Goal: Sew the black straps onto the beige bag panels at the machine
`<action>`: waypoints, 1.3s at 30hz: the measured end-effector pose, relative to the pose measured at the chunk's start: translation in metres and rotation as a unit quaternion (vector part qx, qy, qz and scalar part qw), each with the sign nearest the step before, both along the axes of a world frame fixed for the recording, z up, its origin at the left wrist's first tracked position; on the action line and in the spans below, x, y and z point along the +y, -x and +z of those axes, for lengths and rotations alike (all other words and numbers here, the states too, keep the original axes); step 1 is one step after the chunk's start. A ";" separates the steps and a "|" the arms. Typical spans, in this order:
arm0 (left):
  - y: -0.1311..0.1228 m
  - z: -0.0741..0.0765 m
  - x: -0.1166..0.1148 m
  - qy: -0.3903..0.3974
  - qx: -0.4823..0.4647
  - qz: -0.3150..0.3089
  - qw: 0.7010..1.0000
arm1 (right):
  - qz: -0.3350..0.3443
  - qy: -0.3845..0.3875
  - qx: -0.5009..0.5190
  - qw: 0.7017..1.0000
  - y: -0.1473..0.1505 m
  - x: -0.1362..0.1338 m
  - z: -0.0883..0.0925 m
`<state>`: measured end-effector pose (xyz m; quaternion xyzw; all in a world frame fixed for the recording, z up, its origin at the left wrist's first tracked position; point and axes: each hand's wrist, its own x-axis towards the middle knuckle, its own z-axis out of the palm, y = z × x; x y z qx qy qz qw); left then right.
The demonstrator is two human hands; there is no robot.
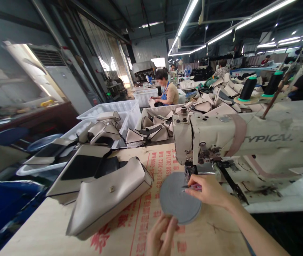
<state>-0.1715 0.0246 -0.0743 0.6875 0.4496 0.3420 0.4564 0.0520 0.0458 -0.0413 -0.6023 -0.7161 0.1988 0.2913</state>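
Note:
A flat grey disc with faint rings, looking like a coiled roll of strip, lies on the board in front of the sewing machine. At its near edge my left hand has thumb and fingers closed, slightly blurred, on the rim. My right hand grips small thread snips with a pinkish purple handle. The blades point left over the disc, just below the needle area. Left of the disc lies a beige bag with dark edging and a small metal fitting.
Another beige bag with a dark panel lies behind it. White plastic crates hold more bags beyond the board. A blue container stands at lower left. Black thread cones stand behind the machine. A seated person works beyond.

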 end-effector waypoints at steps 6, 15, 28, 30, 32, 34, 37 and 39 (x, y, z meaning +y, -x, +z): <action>-0.028 -0.002 0.068 0.063 0.022 0.049 0.997 | 0.028 0.041 0.026 0.998 0.024 -0.026 -0.013; -0.076 -0.008 0.105 -0.057 0.125 -0.070 0.988 | -0.127 0.048 0.047 0.990 0.008 -0.072 -0.029; 0.006 -0.029 0.104 -0.133 0.381 0.060 0.913 | -0.330 -0.062 0.005 0.942 -0.004 -0.039 -0.053; 0.002 -0.032 0.094 -0.157 0.381 0.054 0.909 | -0.332 -0.060 0.000 0.941 0.003 -0.033 -0.054; -0.004 -0.037 0.084 -0.179 0.360 0.036 0.915 | -0.329 -0.054 -0.041 0.942 0.011 -0.028 -0.055; -0.012 -0.042 0.076 -0.193 0.322 0.018 0.927 | -0.320 -0.048 -0.107 0.940 0.017 -0.026 -0.055; -0.025 -0.044 0.065 -0.205 0.268 -0.008 0.941 | -0.301 -0.034 -0.198 0.932 0.017 -0.023 -0.054; -0.035 -0.042 0.056 -0.209 0.241 -0.023 0.948 | -0.279 -0.020 -0.239 0.930 0.013 -0.021 -0.050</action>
